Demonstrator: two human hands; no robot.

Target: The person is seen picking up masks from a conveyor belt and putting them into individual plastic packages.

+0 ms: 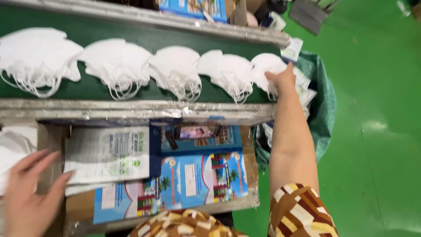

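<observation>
- At the near left corner of the worktop the left hand lies palm down, fingers spread and loose, holding nothing. Its fingertips come just beside a white printed pouch, and a pile of white material lies at the far left edge.
- Under and beside that pouch lie flat blue printed packets, overlapping and reaching to the worktop's near edge. They look thin and slick, likely to slide against one another.
- Beyond a metal rail runs a green belt carrying a row of white folded masks: the leftmost mask, then three more toward the right, each with thin ear loops trailing toward the rail.
- These masks look very light, soft and easily creased. I would judge the folded body the safer place to pinch one, as the loops look ready to tangle.
- At the right end of the belt the right hand is stretched far out, arm nearly straight and forearm crossing the rail. Its fingers rest on the last mask, partly curled; whether they have closed on it I cannot tell.
- Just past that hand a green sack with more white pieces in it hangs off the belt's right end, above the green floor.
- A brown and yellow patterned sleeve covers the right upper arm.
</observation>
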